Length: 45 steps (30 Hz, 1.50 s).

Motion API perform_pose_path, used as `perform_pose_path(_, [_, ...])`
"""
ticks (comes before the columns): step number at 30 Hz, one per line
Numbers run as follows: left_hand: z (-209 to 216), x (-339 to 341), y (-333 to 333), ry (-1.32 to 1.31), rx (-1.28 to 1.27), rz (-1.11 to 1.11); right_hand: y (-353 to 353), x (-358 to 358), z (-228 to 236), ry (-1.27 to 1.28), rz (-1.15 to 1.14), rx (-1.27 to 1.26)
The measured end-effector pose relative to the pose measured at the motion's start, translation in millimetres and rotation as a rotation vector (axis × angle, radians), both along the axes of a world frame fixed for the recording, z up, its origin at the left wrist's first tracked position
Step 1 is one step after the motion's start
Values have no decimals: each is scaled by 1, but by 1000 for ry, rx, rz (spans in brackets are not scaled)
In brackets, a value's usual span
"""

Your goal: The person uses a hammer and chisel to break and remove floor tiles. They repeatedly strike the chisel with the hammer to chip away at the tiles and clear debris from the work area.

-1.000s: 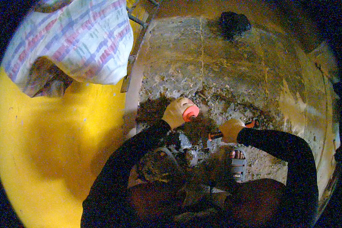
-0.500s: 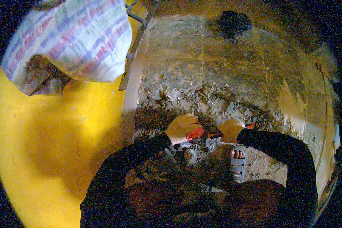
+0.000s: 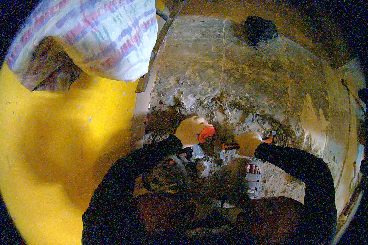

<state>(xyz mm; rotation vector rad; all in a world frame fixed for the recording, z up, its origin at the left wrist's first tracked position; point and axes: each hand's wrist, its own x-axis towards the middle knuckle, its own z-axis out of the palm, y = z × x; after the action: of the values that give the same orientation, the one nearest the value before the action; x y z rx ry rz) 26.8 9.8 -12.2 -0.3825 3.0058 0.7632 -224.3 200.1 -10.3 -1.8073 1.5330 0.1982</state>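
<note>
My left hand point(image 3: 189, 131) is closed, knuckles up, on a chisel-like tool with a round orange guard point(image 3: 206, 134); its lower part is hidden or too dark to make out. To the right, my right hand point(image 3: 248, 143) is wrapped round an orange-and-black handled tool point(image 3: 232, 146). That handle sticks out on both sides of the fist, and its kind is unclear. Both hands are low over broken rubble point(image 3: 249, 118) on the floor, with a gap between them. Pale broken chunks point(image 3: 203, 167) lie just nearer to me.
A yellow surface point(image 3: 69, 134) fills the left, with a striped cloth point(image 3: 114, 36) over its far part. Worn floor point(image 3: 192, 49) stretches ahead to a dark lump point(image 3: 259, 30). My sandalled foot point(image 3: 252, 179) is close below my right hand. A cord point(image 3: 349, 110) runs along the right.
My left hand has lifted slightly away and leftward with the orange-guarded tool, widening the gap to my right hand. The right hand has barely moved. The whole view has shifted a little.
</note>
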Motion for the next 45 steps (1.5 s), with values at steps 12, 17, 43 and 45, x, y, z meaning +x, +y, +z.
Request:
perform_pose_path(12, [3, -22, -25, 151, -187, -78, 6, 14, -3, 71, 15, -176])
perform_pose_path(17, [6, -25, -26, 21, 48, 134, 7, 8, 7, -17, -40, -97])
perform_pose_path(43, [-6, -17, -33, -2, 51, 45, -87, -11, 92, 62, 697, -308])
perform_pose_path(45, [-6, -17, -33, -9, 27, 43, -107, -8, 91, 75, 731, -368])
